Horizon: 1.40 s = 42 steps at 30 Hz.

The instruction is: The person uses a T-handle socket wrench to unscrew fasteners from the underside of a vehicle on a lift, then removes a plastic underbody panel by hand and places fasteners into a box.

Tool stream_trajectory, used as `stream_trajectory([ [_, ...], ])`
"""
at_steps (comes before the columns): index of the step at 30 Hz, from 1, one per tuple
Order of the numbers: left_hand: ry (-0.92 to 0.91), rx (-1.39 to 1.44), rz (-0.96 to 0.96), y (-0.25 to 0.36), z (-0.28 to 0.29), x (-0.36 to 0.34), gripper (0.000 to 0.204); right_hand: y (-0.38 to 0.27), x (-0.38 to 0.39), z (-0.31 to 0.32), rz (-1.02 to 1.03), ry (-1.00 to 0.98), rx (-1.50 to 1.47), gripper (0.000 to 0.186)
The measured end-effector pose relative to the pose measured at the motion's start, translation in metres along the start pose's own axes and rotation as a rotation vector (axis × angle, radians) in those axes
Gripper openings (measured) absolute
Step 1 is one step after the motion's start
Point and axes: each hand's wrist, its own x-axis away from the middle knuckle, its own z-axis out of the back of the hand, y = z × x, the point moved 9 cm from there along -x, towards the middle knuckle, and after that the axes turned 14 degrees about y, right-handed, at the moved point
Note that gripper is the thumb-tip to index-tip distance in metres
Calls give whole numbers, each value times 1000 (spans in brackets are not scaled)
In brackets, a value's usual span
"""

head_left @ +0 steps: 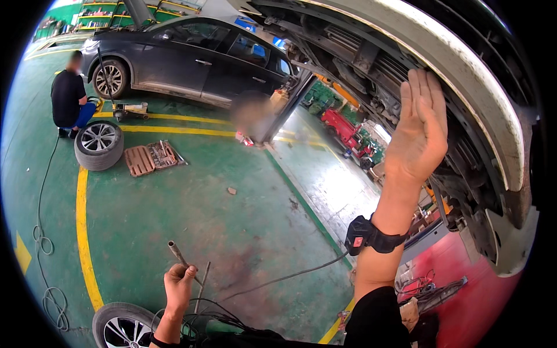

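My left hand (180, 284) is wrapped round a metal pipe (174, 249) whose hollow end points up and away. A thin metal rod (203, 281) shows just to the right of that fist; whether it joins the pipe I cannot tell. My right hand (419, 127) is raised flat, palm in view and fingers stretched upward, at the underside of a lifted vehicle (371, 64). Whether its fingertips touch the underside is unclear. A black strapped device (362, 235) with a cable sits on my right wrist. The vehicle's pale lower panel (464, 81) curves past the fingers.
A wheel (125, 327) lies near my left arm, another wheel (98, 142) farther off. Beyond are an open tool case (149, 158), a floor jack (130, 109), a crouching person (71, 95) and a dark car (191, 61). A lift post (290, 104) stands ahead; a hose (43, 243) trails left.
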Motion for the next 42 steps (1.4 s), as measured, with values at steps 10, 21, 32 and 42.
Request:
stream_trajectory([
  [10,-24,-103,26,2,5,-38,24,34,22,-7,77,48,106,51],
  [21,113,-11,19,29,2,-142,26,288,342,20,-893,-655,304,18],
  [32,163,139,15,63,-46,-244,19,349,464,-104,-499,-1078,333,38],
  [42,113,163,103,71,-48,-326,21,430,503,-146,-713,-1202,323,35],
])
